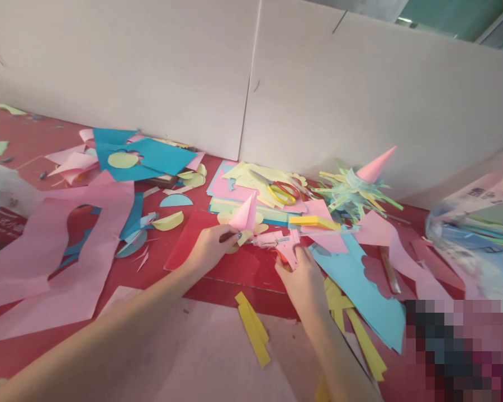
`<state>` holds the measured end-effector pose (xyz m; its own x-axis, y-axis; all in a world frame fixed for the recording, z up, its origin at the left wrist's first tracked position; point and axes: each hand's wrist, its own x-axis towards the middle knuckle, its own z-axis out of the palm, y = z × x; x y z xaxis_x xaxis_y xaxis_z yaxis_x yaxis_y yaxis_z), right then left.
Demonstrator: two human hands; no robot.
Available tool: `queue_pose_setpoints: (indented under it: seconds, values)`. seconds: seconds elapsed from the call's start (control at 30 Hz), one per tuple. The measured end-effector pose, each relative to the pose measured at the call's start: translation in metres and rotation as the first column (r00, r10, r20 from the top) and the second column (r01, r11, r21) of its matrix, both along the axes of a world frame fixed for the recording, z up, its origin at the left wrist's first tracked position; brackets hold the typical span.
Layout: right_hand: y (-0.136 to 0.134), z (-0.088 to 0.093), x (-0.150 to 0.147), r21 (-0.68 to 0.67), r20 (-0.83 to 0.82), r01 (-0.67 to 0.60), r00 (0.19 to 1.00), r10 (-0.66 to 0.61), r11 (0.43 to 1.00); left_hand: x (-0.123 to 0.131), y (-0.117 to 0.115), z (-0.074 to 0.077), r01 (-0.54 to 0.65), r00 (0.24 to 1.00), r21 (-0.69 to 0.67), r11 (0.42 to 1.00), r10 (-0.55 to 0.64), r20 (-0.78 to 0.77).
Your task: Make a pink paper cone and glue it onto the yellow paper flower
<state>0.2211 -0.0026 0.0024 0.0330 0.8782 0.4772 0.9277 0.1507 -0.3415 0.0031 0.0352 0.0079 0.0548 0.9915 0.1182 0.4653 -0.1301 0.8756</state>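
My right hand [299, 273] is wrapped round a pink glue gun [283, 244], whose nozzle points left toward a paper flower piece. With its fingers pinched, my left hand [213, 245] holds a pale yellow petal [243, 239] at the foot of a pink paper cone [245, 213]. The cone stands upright, with more yellow petals spread around its base. Beneath them lies a red board [251, 273]. A folded yellow paper strip [314, 223] sits just behind the glue gun. The nozzle's tip is close to the petal; whether they touch I cannot tell.
Scissors [283, 192] with red and yellow handles rest on stacked paper. A fringed paper piece with a pink cone [377, 166] stands at the back right. Pink cut-out paper [104, 251] lies left, blue sheets [360, 285] right. A white panel [339, 106] rises behind.
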Motion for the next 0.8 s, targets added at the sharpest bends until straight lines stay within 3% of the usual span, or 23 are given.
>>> queue_pose_setpoints:
  seconds: [0.8]
  values:
    - [-0.0017,0.0042,-0.0021,-0.051,-0.020,0.002,1.000,-0.003,0.999,-0.0023,-0.0001,-0.0035,0.011,0.999,0.026,1.000,-0.010,-0.042]
